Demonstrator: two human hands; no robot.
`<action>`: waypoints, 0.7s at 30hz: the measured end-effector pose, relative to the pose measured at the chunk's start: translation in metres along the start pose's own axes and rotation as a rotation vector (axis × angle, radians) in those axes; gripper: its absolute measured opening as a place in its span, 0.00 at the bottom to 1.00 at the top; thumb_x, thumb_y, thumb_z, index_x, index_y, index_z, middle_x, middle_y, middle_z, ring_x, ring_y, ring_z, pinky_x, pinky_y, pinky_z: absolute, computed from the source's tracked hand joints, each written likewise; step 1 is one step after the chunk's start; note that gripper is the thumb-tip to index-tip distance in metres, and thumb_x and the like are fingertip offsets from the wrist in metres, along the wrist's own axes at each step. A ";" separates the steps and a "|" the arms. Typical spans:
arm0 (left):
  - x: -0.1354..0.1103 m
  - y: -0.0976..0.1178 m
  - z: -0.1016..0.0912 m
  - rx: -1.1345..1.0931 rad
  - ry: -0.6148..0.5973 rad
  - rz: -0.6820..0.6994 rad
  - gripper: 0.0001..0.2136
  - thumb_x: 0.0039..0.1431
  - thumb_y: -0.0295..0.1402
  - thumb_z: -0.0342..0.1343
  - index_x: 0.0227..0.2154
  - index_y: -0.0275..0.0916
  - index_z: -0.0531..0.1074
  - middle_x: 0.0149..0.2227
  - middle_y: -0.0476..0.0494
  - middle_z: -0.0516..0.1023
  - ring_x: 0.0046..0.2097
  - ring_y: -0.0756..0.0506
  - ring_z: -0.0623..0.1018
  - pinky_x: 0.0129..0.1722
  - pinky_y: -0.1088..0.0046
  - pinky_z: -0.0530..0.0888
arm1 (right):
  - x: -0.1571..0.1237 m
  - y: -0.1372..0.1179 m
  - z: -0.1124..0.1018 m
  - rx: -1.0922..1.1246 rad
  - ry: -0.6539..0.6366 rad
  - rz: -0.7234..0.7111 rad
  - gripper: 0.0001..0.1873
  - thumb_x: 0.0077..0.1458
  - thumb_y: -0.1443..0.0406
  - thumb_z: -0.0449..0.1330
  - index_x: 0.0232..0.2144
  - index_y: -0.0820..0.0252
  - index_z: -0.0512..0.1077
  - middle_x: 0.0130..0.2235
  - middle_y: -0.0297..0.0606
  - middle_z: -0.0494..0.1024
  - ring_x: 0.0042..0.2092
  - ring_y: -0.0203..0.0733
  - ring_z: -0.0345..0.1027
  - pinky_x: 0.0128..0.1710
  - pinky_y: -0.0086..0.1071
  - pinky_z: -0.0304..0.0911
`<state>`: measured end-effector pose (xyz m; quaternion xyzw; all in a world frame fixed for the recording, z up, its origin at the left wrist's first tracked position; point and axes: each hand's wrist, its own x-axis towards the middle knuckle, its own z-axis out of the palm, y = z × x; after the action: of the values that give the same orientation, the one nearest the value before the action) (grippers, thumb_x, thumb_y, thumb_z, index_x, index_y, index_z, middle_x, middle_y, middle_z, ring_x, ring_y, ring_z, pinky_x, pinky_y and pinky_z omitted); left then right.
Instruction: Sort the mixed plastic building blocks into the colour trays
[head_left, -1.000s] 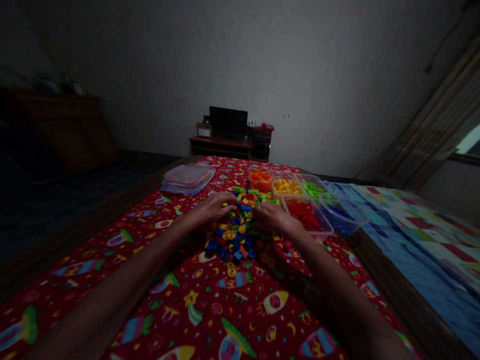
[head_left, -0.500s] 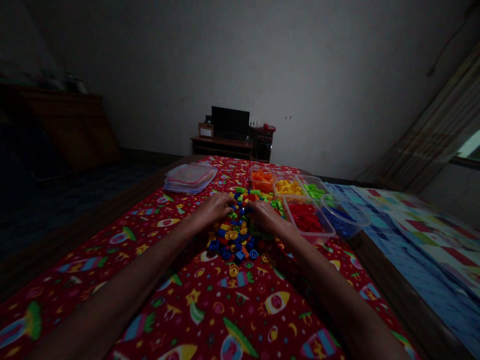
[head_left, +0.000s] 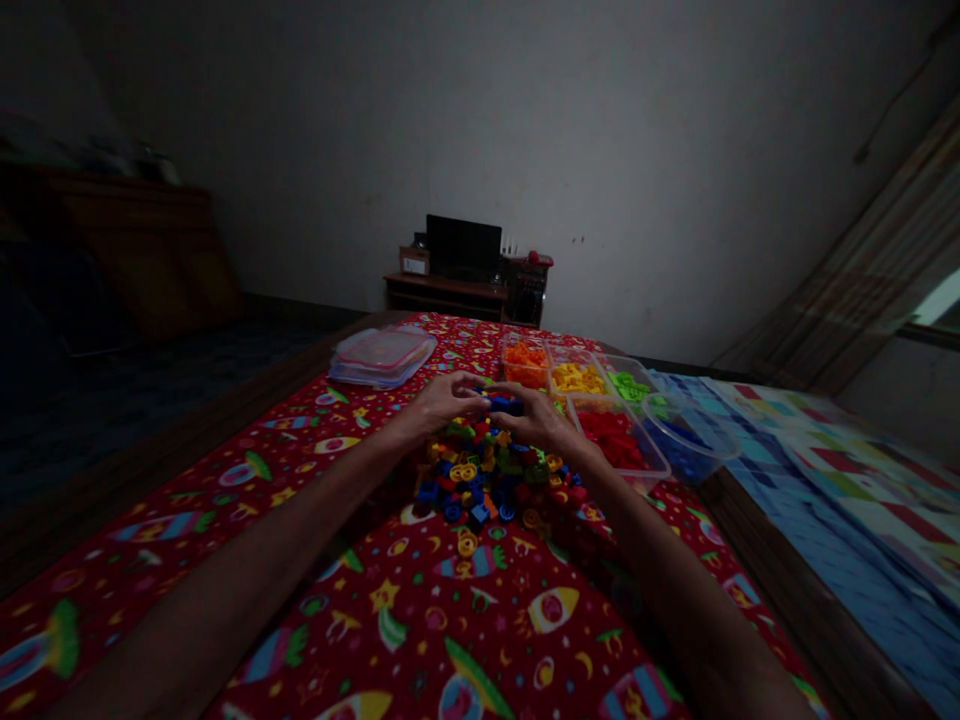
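Observation:
A pile of mixed toy building bricks (head_left: 480, 480) in blue, yellow, green, red and orange lies on the red patterned cloth (head_left: 420, 640). Both hands are raised just above its far part. My right hand (head_left: 536, 417) is closed, with blue toy bricks (head_left: 506, 405) between thumb and fingers. Beside it, my left hand (head_left: 448, 400) has thumb and fingers bent together, its tips close to those blue bricks. Whether it grips a piece of its own is hidden. One yellow round piece (head_left: 467, 543) rests at the pile's near edge.
Right of the pile stand clear tubs of sorted bricks: orange (head_left: 525, 362), yellow (head_left: 577, 378), green (head_left: 630, 386), red (head_left: 613, 437) and blue (head_left: 686, 448). Stacked clear lids (head_left: 382, 357) lie at the far left. A bed (head_left: 840, 500) adjoins the table's right side.
Both hands have lifted out of the pile and drawn together above it. Blue bricks now show in my right hand. More of the pile's middle and right side is uncovered.

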<state>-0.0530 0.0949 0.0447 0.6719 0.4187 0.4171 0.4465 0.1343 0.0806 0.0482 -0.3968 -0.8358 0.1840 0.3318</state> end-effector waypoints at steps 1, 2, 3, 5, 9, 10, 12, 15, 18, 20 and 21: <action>0.000 0.000 0.001 -0.017 0.002 -0.014 0.26 0.37 0.41 0.65 0.40 0.35 0.68 0.27 0.50 0.77 0.30 0.46 0.78 0.32 0.69 0.73 | -0.001 -0.001 -0.001 -0.016 -0.019 -0.004 0.20 0.51 0.65 0.59 0.48 0.56 0.71 0.43 0.38 0.77 0.42 0.40 0.70 0.41 0.31 0.62; 0.000 0.000 0.003 -0.030 0.004 -0.022 0.26 0.36 0.41 0.66 0.40 0.35 0.68 0.26 0.50 0.76 0.29 0.46 0.78 0.32 0.69 0.74 | -0.002 -0.003 -0.001 -0.042 -0.029 0.005 0.19 0.51 0.65 0.59 0.48 0.56 0.71 0.42 0.38 0.77 0.42 0.41 0.71 0.41 0.31 0.62; 0.000 -0.001 0.004 -0.039 0.007 -0.023 0.27 0.35 0.41 0.66 0.40 0.35 0.67 0.25 0.51 0.76 0.28 0.47 0.77 0.31 0.69 0.74 | -0.003 -0.004 -0.001 -0.073 -0.033 0.020 0.19 0.51 0.65 0.60 0.47 0.56 0.72 0.41 0.37 0.78 0.41 0.41 0.71 0.40 0.31 0.62; 0.001 -0.003 0.007 -0.056 -0.001 -0.013 0.27 0.35 0.42 0.67 0.39 0.35 0.67 0.25 0.52 0.76 0.28 0.47 0.78 0.32 0.67 0.75 | -0.004 -0.006 -0.001 -0.129 -0.024 0.042 0.20 0.50 0.65 0.60 0.47 0.56 0.72 0.39 0.37 0.78 0.39 0.41 0.71 0.38 0.30 0.61; 0.003 -0.003 0.013 -0.092 -0.027 0.017 0.23 0.41 0.45 0.64 0.38 0.35 0.69 0.29 0.49 0.77 0.32 0.46 0.79 0.36 0.65 0.76 | -0.004 -0.004 -0.010 -0.231 0.006 0.025 0.18 0.52 0.63 0.59 0.46 0.59 0.73 0.34 0.37 0.78 0.34 0.38 0.70 0.33 0.27 0.59; 0.003 -0.002 0.013 -0.081 -0.022 0.026 0.22 0.43 0.45 0.63 0.37 0.35 0.69 0.29 0.47 0.78 0.32 0.46 0.79 0.36 0.65 0.77 | -0.005 -0.003 -0.017 -0.262 0.032 0.026 0.17 0.52 0.63 0.58 0.45 0.59 0.73 0.34 0.37 0.78 0.32 0.37 0.69 0.32 0.27 0.58; 0.003 0.001 0.013 -0.014 -0.005 0.058 0.20 0.47 0.46 0.60 0.37 0.35 0.70 0.31 0.46 0.78 0.32 0.45 0.79 0.34 0.65 0.77 | -0.007 0.001 -0.039 -0.335 0.120 0.049 0.16 0.52 0.63 0.57 0.43 0.61 0.73 0.34 0.38 0.77 0.32 0.36 0.68 0.32 0.27 0.58; 0.000 0.006 0.013 0.188 -0.007 0.153 0.16 0.54 0.44 0.54 0.37 0.36 0.72 0.34 0.44 0.78 0.35 0.44 0.79 0.34 0.67 0.77 | -0.018 0.012 -0.085 -0.500 0.305 0.161 0.15 0.52 0.62 0.56 0.42 0.63 0.74 0.35 0.41 0.78 0.34 0.38 0.69 0.35 0.29 0.59; -0.008 0.010 0.021 0.469 -0.034 0.292 0.13 0.58 0.39 0.50 0.37 0.37 0.74 0.36 0.44 0.79 0.38 0.44 0.78 0.38 0.68 0.75 | -0.038 0.029 -0.130 -0.693 0.457 0.374 0.16 0.52 0.62 0.55 0.41 0.64 0.75 0.36 0.45 0.78 0.37 0.43 0.70 0.38 0.32 0.61; -0.017 0.013 0.031 0.619 -0.103 0.423 0.12 0.59 0.36 0.48 0.38 0.37 0.74 0.38 0.43 0.79 0.40 0.44 0.77 0.42 0.68 0.73 | -0.055 0.042 -0.151 -0.791 0.473 0.530 0.16 0.51 0.62 0.55 0.39 0.64 0.76 0.37 0.48 0.78 0.39 0.46 0.70 0.38 0.34 0.61; -0.022 0.015 0.037 0.669 -0.156 0.494 0.12 0.60 0.35 0.48 0.39 0.37 0.74 0.40 0.42 0.78 0.42 0.44 0.77 0.44 0.68 0.73 | -0.063 0.049 -0.159 -0.820 0.452 0.597 0.15 0.51 0.62 0.55 0.38 0.64 0.76 0.38 0.49 0.78 0.40 0.47 0.70 0.39 0.35 0.61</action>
<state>-0.0218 0.0615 0.0454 0.8895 0.3221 0.3006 0.1209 0.3015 0.0686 0.1081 -0.7427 -0.5982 -0.1603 0.2546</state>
